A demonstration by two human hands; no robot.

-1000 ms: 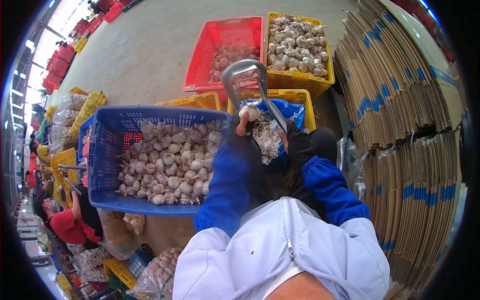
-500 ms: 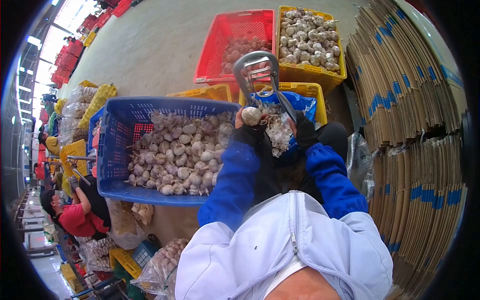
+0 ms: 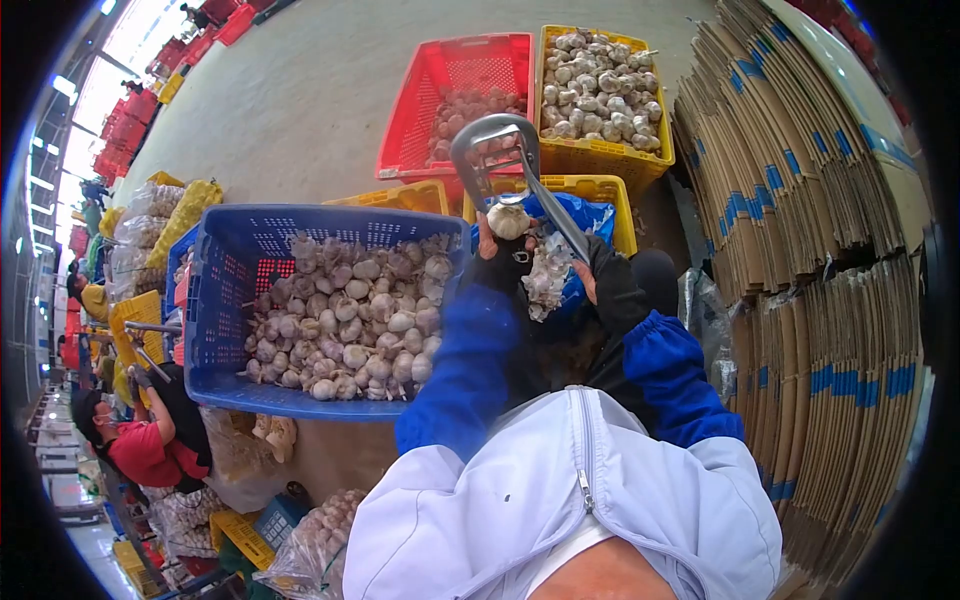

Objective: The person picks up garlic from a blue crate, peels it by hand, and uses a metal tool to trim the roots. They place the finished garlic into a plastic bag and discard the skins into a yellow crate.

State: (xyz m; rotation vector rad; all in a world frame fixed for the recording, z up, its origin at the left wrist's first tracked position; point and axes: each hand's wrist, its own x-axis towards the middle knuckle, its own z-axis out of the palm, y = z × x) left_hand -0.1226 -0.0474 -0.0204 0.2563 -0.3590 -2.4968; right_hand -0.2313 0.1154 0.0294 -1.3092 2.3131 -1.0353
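A whitish garlic bulb (image 3: 508, 222) rests in the fingers of my left hand (image 3: 503, 262), which wears a dark fingerless glove. Just above it stands a grey clipper-like tool (image 3: 497, 150) with a looped frame, metal bars and a long handle. Around the lower end of that handle is my right hand (image 3: 592, 283), gloved the same way, its fingers partly hidden. Between my hands, dry garlic skins and trimmings (image 3: 547, 280) lie over a blue plastic bag (image 3: 590, 214) in a yellow crate (image 3: 625, 225). Left of my hands, a blue crate (image 3: 215, 330) holds many garlic bulbs.
Ahead are a red crate (image 3: 400, 120) and a yellow crate (image 3: 610, 157), both with garlic. Stacked flat cardboard boxes (image 3: 820, 330) line the right. A person in a red shirt (image 3: 150, 450) works at left, near bagged garlic (image 3: 320, 535).
The garlic bulb has turned in my left hand and sits slightly closer to the tool. My right hand stays at the handle. The whole view has shifted a little.
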